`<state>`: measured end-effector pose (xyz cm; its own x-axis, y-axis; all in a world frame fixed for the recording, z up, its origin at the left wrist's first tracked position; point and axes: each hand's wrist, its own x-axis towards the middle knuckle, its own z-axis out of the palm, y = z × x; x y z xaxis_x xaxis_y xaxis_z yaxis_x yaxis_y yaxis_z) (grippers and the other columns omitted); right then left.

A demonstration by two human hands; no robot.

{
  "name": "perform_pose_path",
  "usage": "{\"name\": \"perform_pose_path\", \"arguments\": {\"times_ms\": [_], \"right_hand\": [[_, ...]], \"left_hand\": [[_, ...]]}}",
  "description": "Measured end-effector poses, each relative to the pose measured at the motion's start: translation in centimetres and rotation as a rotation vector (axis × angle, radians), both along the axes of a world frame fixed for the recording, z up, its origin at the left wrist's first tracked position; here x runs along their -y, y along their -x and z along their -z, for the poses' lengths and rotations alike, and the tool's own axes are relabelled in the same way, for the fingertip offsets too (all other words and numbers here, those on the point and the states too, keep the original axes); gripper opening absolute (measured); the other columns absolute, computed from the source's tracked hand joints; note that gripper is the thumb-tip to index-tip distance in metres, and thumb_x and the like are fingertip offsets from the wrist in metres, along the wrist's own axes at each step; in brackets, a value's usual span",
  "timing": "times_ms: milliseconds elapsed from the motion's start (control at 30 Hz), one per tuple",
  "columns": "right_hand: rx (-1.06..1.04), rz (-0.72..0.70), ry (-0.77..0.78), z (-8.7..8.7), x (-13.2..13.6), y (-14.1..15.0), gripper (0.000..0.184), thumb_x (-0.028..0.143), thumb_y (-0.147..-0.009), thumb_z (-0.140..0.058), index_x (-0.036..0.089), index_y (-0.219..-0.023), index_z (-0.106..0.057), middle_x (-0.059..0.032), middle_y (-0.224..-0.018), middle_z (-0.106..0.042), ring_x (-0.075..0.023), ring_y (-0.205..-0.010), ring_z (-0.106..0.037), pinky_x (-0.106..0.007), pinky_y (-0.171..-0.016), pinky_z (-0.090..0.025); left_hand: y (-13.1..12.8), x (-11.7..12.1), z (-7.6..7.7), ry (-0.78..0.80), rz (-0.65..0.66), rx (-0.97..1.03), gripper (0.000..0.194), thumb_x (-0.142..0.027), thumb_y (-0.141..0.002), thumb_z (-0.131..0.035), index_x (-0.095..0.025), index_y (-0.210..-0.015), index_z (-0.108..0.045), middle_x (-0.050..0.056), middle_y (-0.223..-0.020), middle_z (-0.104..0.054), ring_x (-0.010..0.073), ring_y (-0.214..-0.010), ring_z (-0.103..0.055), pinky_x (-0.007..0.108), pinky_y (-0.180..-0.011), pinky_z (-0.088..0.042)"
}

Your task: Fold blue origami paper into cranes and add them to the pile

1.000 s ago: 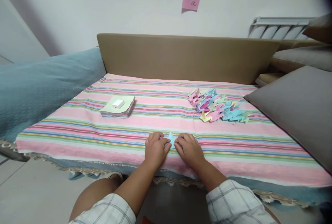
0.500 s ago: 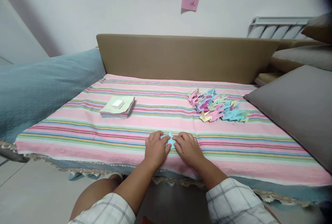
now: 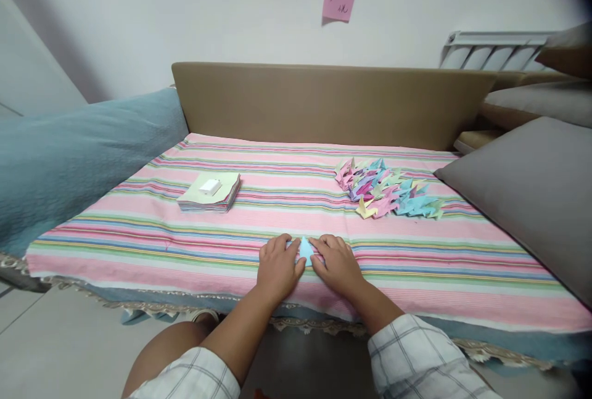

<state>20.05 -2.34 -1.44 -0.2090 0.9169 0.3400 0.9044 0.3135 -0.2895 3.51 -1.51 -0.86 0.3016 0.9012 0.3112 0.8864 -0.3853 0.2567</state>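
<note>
A small piece of light-blue folded paper (image 3: 306, 252) lies on the striped cloth (image 3: 185, 275) near its front edge. My left hand (image 3: 280, 265) has thumb and index finger closed on the paper's left side. From the right, my right hand (image 3: 337, 263) pinches the other side in the same way. Between the fingertips a pale triangular part shows; the fingers hide the paper's outer edges.
A pile of colourful folded paper cranes (image 3: 386, 189) lies at the back right. At the left, a stack of square paper sheets (image 3: 203, 201) carries a small white block (image 3: 210, 187). A grey cushion (image 3: 522, 183) borders the right side.
The fingers have shifted slightly on the blue paper, and its visible part now looks more like a plain triangle. Both hands stay in nearly the same place.
</note>
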Motion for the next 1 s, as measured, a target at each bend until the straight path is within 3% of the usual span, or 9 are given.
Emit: {"name": "perform_pose_path", "arguments": {"times_ms": [167,400,500,633,767,1000], "right_hand": [[-0.101,-0.013,-0.038,0.3,0.7,0.0,0.032,0.027,-0.083,-0.050,0.024,-0.115,-0.058,-0.0064,-0.106,-0.060,-0.0217,-0.096,-0.050,-0.035,-0.084,-0.037],[-0.473,-0.090,0.005,0.1,1.0,0.4,0.031,0.021,-0.081,-0.051,0.023,-0.111,-0.058,-0.0043,-0.099,-0.066,-0.0201,-0.093,-0.057,-0.037,-0.085,-0.042],[-0.746,-0.090,0.039,0.5,0.9,0.8,0.030,0.023,-0.080,-0.052,0.021,-0.109,-0.057,-0.0045,-0.092,-0.065,-0.0170,-0.084,-0.061,-0.033,-0.079,-0.048],[-1.002,-0.119,-0.018,0.6,1.1,1.3,0.032,0.027,-0.079,-0.056,0.020,-0.110,-0.053,-0.0050,-0.089,-0.064,-0.0149,-0.077,-0.062,-0.029,-0.070,-0.052],[-0.893,-0.102,-0.171,-0.3,1.7,1.4,0.014,0.029,-0.079,-0.058,0.021,-0.090,-0.060,-0.0036,-0.083,-0.060,-0.0123,-0.065,-0.056,-0.027,-0.063,-0.050],[-0.737,-0.119,-0.253,-0.9,2.1,1.3,0.012,0.028,-0.083,-0.054,0.020,-0.085,-0.063,-0.0043,-0.080,-0.059,-0.0136,-0.065,-0.054,-0.026,-0.058,-0.047]], "left_hand": [[0.2,0.4,-0.1,-0.040,0.074,0.103,0.032,-0.030,-0.079,-0.057,-0.027,-0.111,-0.059,0.006,-0.116,-0.059,0.0251,-0.109,-0.048,0.042,-0.093,-0.034],[0.4,0.3,0.2,0.040,0.155,0.306,0.027,-0.023,-0.080,-0.053,-0.022,-0.106,-0.056,0.005,-0.105,-0.065,0.0214,-0.104,-0.055,0.043,-0.099,-0.031],[0.2,0.1,0.2,0.190,0.173,0.610,0.037,-0.025,-0.075,-0.058,-0.022,-0.111,-0.049,0.003,-0.092,-0.066,0.0178,-0.088,-0.061,0.037,-0.087,-0.042],[-0.5,0.0,-0.6,0.514,0.176,1.212,0.056,-0.031,-0.064,-0.070,-0.020,-0.112,-0.043,0.000,-0.078,-0.065,0.0143,-0.071,-0.062,0.027,-0.069,-0.046],[-0.8,0.1,-1.3,0.618,0.150,1.520,0.054,-0.028,-0.057,-0.076,-0.020,-0.101,-0.046,-0.002,-0.071,-0.067,0.0126,-0.068,-0.063,0.026,-0.072,-0.046],[-1.0,0.2,-1.1,0.611,0.137,1.562,0.044,-0.024,-0.057,-0.077,-0.017,-0.094,-0.053,-0.002,-0.071,-0.068,0.0117,-0.068,-0.063,0.025,-0.072,-0.046]]}}
